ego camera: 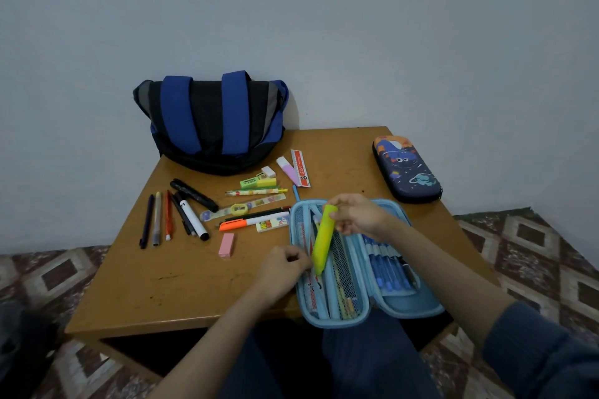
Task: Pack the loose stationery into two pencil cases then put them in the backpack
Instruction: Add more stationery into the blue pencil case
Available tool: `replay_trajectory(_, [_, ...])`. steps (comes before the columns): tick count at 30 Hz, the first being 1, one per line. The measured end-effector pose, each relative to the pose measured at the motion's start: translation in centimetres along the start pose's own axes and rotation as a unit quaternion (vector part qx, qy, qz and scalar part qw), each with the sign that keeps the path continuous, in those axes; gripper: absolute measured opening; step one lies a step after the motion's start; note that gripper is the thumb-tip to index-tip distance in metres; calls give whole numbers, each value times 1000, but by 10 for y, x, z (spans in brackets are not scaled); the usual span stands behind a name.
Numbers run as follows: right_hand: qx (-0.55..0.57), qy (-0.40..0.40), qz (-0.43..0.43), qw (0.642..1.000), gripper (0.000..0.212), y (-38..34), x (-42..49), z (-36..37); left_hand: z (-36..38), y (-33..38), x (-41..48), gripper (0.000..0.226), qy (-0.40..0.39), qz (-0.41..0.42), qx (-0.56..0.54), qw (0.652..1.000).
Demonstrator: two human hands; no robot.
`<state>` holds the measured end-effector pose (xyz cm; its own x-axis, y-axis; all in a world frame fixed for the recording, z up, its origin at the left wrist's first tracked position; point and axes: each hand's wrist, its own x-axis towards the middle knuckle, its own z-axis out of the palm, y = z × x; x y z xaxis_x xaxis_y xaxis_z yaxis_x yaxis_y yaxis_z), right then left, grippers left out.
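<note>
A light blue pencil case (405, 304) lies open at the table's near edge, with pens in its loops and mesh pocket. My right hand (359, 214) pinches the top of a fat yellow-green marker (322, 241) that slants over the case's left half. My left hand (285, 266) pinches the case's left edge beside the marker's lower tip. A dark blue pencil case (406, 168) with a space print lies closed at the far right. The blue and black backpack (210, 121) stands at the back left against the wall.
Loose stationery covers the left half of the wooden table (181, 282): several pens (155, 220), black markers (194, 196), an orange highlighter (246, 223), a pink eraser (226, 244), rulers (300, 168) and small erasers. A patterned floor surrounds the low table.
</note>
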<state>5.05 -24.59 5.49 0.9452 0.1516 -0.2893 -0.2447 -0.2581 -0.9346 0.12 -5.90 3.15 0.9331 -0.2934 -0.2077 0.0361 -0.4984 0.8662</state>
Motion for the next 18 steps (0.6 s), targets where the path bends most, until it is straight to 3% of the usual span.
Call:
replay_trajectory(7, [-169, -54, -21, 984, 22, 0, 1, 19, 0, 1, -3, 33, 12, 11, -3, 1000])
replay_trajectory(11, [-311, -67, -61, 946, 32, -4, -2, 20, 0, -1, -2, 30, 8, 14, 12, 1000])
replay_trajectory(14, [-438, -63, -106, 890, 44, -8, -4, 23, 0, 0, -2, 30, 7, 15, 18, 1000])
replay_trajectory(18, [-452, -46, -118, 883, 48, -12, -4, 28, 0, -1, -2, 30, 7, 11, 22, 1000])
